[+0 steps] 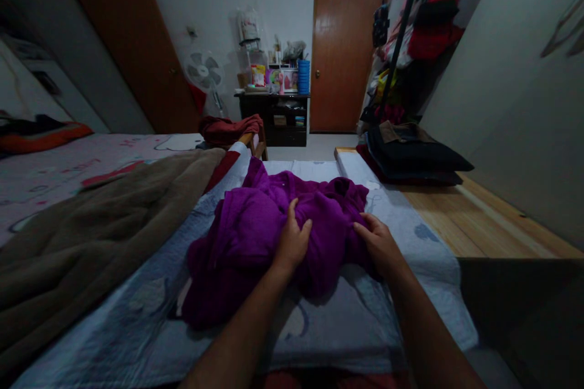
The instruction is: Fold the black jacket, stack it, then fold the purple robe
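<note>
A crumpled purple fleece garment point(255, 225) lies in a loose heap on the pale blue sheet point(365, 316) in front of me. My left hand point(294, 240) rests against the middle of the heap, its thumb and forefinger spread apart; the other fingers are hidden. At the right side of the cloth, my right hand point(378, 242) has its thumb and fingers closed on the garment's edge. Folds hide the far fingertips of that hand. A small pale and dark patch shows from beneath the garment's left end.
A brown blanket point(118, 219) covers the left bed's near side. Dark folded clothes point(415, 155) are stacked on a wooden ledge point(451, 219) at right. Further back are a reddish cloth point(232, 127), a white fan point(204, 70), a dark cabinet point(253, 112) and a wooden door point(344, 42).
</note>
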`<state>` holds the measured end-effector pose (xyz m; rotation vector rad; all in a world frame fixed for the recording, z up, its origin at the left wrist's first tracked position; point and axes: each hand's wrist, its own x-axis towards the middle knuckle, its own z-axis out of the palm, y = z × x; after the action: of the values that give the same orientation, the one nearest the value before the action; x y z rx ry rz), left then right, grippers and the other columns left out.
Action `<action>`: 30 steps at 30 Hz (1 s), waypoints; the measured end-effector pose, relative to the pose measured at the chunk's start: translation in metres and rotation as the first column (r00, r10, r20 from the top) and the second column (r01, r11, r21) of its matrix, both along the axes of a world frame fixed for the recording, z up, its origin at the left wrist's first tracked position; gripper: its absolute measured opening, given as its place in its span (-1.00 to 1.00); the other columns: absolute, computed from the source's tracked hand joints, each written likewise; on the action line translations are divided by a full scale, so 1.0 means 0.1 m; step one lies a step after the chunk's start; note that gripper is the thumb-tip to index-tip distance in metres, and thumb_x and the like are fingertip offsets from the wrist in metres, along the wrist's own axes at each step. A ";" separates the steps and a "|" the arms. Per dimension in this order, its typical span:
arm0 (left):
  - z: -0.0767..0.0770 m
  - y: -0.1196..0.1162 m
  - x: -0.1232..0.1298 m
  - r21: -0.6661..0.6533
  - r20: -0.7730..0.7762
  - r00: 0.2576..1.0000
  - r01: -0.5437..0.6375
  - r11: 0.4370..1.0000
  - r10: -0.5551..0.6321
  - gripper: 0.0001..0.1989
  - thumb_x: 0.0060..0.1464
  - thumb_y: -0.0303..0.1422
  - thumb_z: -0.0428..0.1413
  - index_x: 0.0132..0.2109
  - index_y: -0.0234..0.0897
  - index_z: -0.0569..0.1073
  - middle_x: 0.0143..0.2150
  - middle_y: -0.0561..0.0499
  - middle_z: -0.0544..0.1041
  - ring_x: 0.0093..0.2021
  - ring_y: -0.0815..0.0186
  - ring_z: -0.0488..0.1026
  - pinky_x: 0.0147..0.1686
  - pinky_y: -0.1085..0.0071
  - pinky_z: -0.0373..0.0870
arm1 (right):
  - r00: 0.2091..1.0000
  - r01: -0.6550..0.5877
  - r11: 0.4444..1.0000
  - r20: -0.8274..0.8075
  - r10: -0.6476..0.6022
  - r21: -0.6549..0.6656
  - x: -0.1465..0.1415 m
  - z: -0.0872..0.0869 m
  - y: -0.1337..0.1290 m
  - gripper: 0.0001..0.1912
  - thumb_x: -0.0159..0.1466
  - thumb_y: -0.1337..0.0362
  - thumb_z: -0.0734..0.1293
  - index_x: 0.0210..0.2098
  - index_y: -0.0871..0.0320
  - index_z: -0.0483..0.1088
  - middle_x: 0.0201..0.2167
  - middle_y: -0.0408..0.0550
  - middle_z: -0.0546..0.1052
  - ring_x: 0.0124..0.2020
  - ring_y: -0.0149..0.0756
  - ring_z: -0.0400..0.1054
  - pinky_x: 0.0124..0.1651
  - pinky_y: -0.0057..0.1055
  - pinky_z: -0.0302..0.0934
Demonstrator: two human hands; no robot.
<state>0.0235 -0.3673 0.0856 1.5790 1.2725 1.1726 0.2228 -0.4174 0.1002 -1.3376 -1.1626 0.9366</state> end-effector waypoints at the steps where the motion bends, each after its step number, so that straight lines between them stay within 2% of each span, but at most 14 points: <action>1: 0.00 -0.03 0.01 0.029 -0.176 0.983 0.050 0.998 -0.044 -0.38 0.15 -0.37 0.05 0.32 -0.20 0.08 0.24 -0.19 0.31 0.20 0.16 0.32 0.19 0.22 0.19 | 0.999 -0.022 1.000 -0.046 0.022 0.006 0.00 0.13 -0.03 -0.68 0.17 0.08 0.31 -0.15 0.11 0.37 -0.25 -0.07 0.56 -0.27 -0.21 0.45 -0.21 -0.29 0.36; 4: -0.06 -0.12 0.05 -0.012 -0.611 0.776 0.187 0.982 -0.155 -0.42 0.11 -0.36 0.06 0.28 -0.19 0.19 0.13 -0.22 0.37 0.06 0.08 0.43 0.03 0.20 0.32 | 0.987 -0.084 0.996 -0.131 0.088 0.036 -0.08 0.48 -0.07 -0.65 0.17 0.08 0.33 -0.11 0.10 0.35 -0.23 -0.08 0.56 -0.29 -0.23 0.46 -0.18 -0.29 0.36; 6: -0.10 -0.18 0.07 -0.038 -0.747 0.631 0.272 0.962 -0.208 -0.47 0.11 -0.33 0.05 0.24 -0.18 0.25 0.08 -0.20 0.39 -0.02 0.08 0.45 -0.05 0.21 0.35 | 0.984 -0.142 0.989 -0.104 0.145 0.038 -0.19 0.59 -0.02 -0.68 0.16 0.10 0.33 -0.14 0.11 0.37 -0.25 -0.10 0.56 -0.29 -0.24 0.46 -0.18 -0.32 0.36; 9: -0.05 -0.25 0.01 -0.035 -0.823 0.510 0.393 0.919 -0.249 -0.57 0.14 -0.36 -0.01 0.17 -0.18 0.34 0.06 -0.21 0.43 -0.03 0.07 0.44 -0.02 0.14 0.30 | 0.979 -0.205 0.978 0.026 0.204 0.039 -0.40 0.55 0.15 -0.72 0.19 0.14 0.29 -0.14 0.11 0.39 -0.24 -0.09 0.56 -0.24 -0.24 0.45 -0.14 -0.30 0.35; 12: 0.21 -0.29 -0.20 0.006 -0.883 0.423 0.444 0.896 -0.203 -0.72 0.13 -0.37 0.00 -0.03 -0.25 0.48 -0.04 -0.20 0.50 -0.06 0.04 0.45 0.10 -0.02 0.16 | 0.934 -0.224 0.971 0.303 0.189 0.087 -0.55 0.33 0.34 -0.64 0.20 0.26 0.23 -0.01 0.11 0.38 -0.09 -0.03 0.52 -0.09 -0.21 0.41 0.05 -0.21 0.28; 14: 0.44 -0.27 -0.41 0.044 -0.902 0.406 0.431 0.901 -0.149 -0.77 0.18 -0.38 -0.05 -0.18 -0.27 0.51 -0.22 -0.14 0.55 -0.14 0.12 0.47 0.08 0.08 0.20 | 0.829 -0.286 0.951 0.528 0.186 0.114 -0.62 0.14 0.40 -0.49 0.15 0.38 0.22 0.11 0.14 0.33 0.11 0.06 0.40 0.14 -0.17 0.27 0.22 -0.15 0.11; 15: 0.56 -0.25 -0.53 0.103 -0.901 0.426 0.398 0.912 -0.084 -0.75 0.20 -0.40 -0.07 -0.19 -0.25 0.50 -0.23 -0.12 0.55 -0.14 0.15 0.47 0.04 0.14 0.24 | 0.748 -0.348 0.934 0.624 0.227 0.079 -0.64 0.05 0.41 -0.42 0.11 0.43 0.22 0.15 0.15 0.30 0.21 0.10 0.31 0.24 -0.14 0.15 0.27 -0.11 0.02; 17: 0.72 -0.15 -0.80 0.324 -0.859 0.478 0.227 0.918 0.185 -0.74 0.20 -0.36 -0.05 -0.04 -0.22 0.46 -0.02 -0.15 0.50 0.01 0.11 0.40 0.05 0.16 0.24 | 0.560 -0.457 0.884 0.741 0.369 -0.095 -0.66 -0.10 0.38 -0.35 0.07 0.47 0.23 0.17 0.11 0.31 0.31 0.09 0.17 0.34 -0.05 -0.04 0.31 0.02 -0.10; 19: 0.78 -0.02 -1.07 0.429 -0.816 0.419 -0.021 0.903 0.398 -0.61 0.16 -0.26 0.02 0.11 -0.27 0.37 0.14 -0.24 0.38 0.12 0.00 0.32 0.08 0.09 0.22 | 0.413 -0.521 0.808 0.748 0.520 -0.274 -0.66 -0.16 0.34 -0.39 0.07 0.44 0.26 0.13 0.02 0.36 0.30 0.04 0.21 0.34 -0.01 -0.03 0.28 0.10 -0.10; 21: 0.75 0.12 -1.30 0.320 -0.849 0.400 -0.132 0.938 0.346 -0.40 0.10 -0.16 0.08 0.23 -0.34 0.24 0.14 -0.28 0.37 0.07 -0.02 0.37 0.01 0.12 0.30 | 0.351 -0.593 0.728 0.703 0.618 -0.344 -0.64 -0.13 0.32 -0.46 0.09 0.37 0.31 0.08 0.01 0.42 0.22 0.02 0.32 0.28 -0.04 0.10 0.26 0.01 -0.01; 23: 0.70 0.21 -1.44 0.213 -0.865 0.445 -0.088 0.973 0.230 -0.37 0.08 -0.23 0.09 0.25 -0.40 0.20 0.13 -0.26 0.39 0.07 0.05 0.39 0.01 0.21 0.32 | 0.338 -0.675 0.655 0.648 0.682 -0.338 -0.61 -0.01 0.36 -0.57 0.10 0.26 0.36 -0.01 0.03 0.48 0.10 0.00 0.44 0.16 -0.09 0.25 0.19 -0.16 0.11; 25: 0.68 0.23 -1.46 0.223 -0.855 0.479 -0.002 0.975 0.197 -0.41 0.06 -0.40 0.05 0.25 -0.38 0.22 0.16 -0.21 0.39 0.10 0.12 0.37 0.06 0.28 0.29 | 0.317 -0.719 0.596 0.596 0.738 -0.356 -0.58 0.15 0.47 -0.70 0.16 0.13 0.34 -0.14 0.06 0.53 -0.13 -0.04 0.55 -0.06 -0.16 0.40 0.01 -0.29 0.25; 27: 0.72 0.17 -1.37 0.305 -0.847 0.474 0.060 0.950 0.242 -0.41 0.03 -0.53 -0.01 0.25 -0.29 0.25 0.18 -0.12 0.39 0.10 0.16 0.35 0.08 0.29 0.26 | 0.313 -0.696 0.606 0.597 0.739 -0.385 -0.56 0.29 0.65 -0.68 0.29 0.10 0.21 -0.29 0.11 0.53 -0.38 -0.08 0.55 -0.34 -0.26 0.41 -0.24 -0.38 0.26; 30: 0.80 -0.01 -1.08 0.329 -0.876 0.425 0.184 0.926 0.227 -0.44 0.08 -0.57 -0.07 0.22 -0.12 0.31 0.09 -0.01 0.49 -0.04 0.14 0.37 -0.04 0.22 0.29 | 0.367 -0.565 0.774 0.753 0.546 -0.286 -0.56 0.39 1.03 -0.71 0.31 0.23 0.17 -0.33 0.19 0.50 -0.40 -0.05 0.54 -0.41 -0.32 0.36 -0.32 -0.45 0.18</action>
<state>-0.0849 -0.3687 0.1659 2.7227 1.7790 0.4861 0.1672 -0.3142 0.1388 -1.3982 -2.4855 0.7333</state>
